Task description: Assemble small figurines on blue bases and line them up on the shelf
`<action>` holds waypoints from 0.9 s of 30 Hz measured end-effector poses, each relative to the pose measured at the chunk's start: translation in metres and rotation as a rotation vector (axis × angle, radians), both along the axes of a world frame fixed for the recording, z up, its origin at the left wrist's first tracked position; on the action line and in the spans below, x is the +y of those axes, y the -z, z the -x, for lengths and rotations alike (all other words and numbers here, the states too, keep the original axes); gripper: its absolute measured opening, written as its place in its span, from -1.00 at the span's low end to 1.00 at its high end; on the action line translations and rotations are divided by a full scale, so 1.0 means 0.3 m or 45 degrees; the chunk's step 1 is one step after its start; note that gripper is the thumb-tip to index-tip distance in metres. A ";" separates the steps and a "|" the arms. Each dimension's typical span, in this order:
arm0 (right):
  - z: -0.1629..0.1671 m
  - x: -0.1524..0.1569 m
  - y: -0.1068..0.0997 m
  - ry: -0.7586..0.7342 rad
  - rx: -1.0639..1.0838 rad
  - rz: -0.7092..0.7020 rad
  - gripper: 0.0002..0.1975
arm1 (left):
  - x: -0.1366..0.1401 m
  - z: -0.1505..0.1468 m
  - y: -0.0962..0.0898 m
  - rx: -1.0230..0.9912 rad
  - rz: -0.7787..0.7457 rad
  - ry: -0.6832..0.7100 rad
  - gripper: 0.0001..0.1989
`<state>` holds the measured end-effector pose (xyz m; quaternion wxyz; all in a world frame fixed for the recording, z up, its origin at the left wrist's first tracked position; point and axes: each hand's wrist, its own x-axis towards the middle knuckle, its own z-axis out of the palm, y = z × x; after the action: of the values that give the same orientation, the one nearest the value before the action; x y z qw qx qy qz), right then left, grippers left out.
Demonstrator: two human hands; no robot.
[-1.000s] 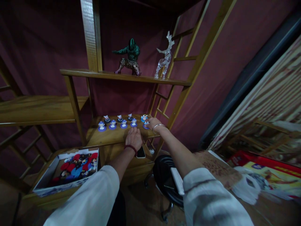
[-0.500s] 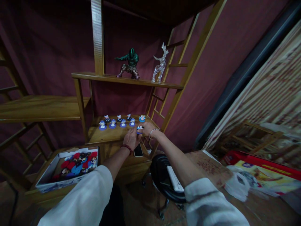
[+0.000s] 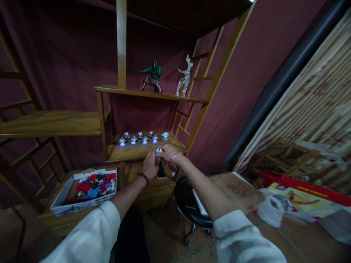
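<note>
A small blue-and-white figurine (image 3: 159,151) is held between both my hands, just above the front edge of the low wooden shelf (image 3: 128,156). My left hand (image 3: 150,164) grips it from the left, and my right hand (image 3: 168,152) pinches it from the right; the fingers partly cover it. On that shelf, several purple-based figurines (image 3: 133,141) form a front row. Three black-based figurines (image 3: 140,135) stand behind them. Farther right sits a figurine on a blue base (image 3: 165,136), behind my right hand.
Below my hands lies a phone (image 3: 161,171). At lower left, an open box (image 3: 59,209) holds many red, blue and black figures. A dark crouching statue (image 3: 153,76) and a clear deer (image 3: 184,78) occupy the upper shelf. A black stool (image 3: 185,204) is at right.
My hands have drawn the figurine slightly back from the standing rows and to the left. The camera view has shifted a little. The standing figurines keep their arrangement.
</note>
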<state>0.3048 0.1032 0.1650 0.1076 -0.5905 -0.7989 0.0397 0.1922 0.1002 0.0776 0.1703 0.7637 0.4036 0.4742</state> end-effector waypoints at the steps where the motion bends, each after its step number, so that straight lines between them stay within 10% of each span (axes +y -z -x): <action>1: 0.010 -0.006 0.001 -0.010 -0.002 0.006 -0.80 | -0.007 0.009 0.000 -0.018 0.018 0.011 -0.58; 14: 0.127 -0.047 0.079 -0.082 -0.007 0.110 -0.82 | -0.081 0.150 0.042 -0.078 0.140 0.103 -0.48; 27: 0.310 -0.050 0.220 -0.184 -0.187 0.298 -0.83 | -0.082 0.352 0.224 0.142 0.222 -0.072 -0.72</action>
<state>0.2118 0.0881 0.0990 -0.0239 -0.5411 -0.8350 0.0969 0.0865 0.0756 0.0105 0.2000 0.7596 0.4735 0.3985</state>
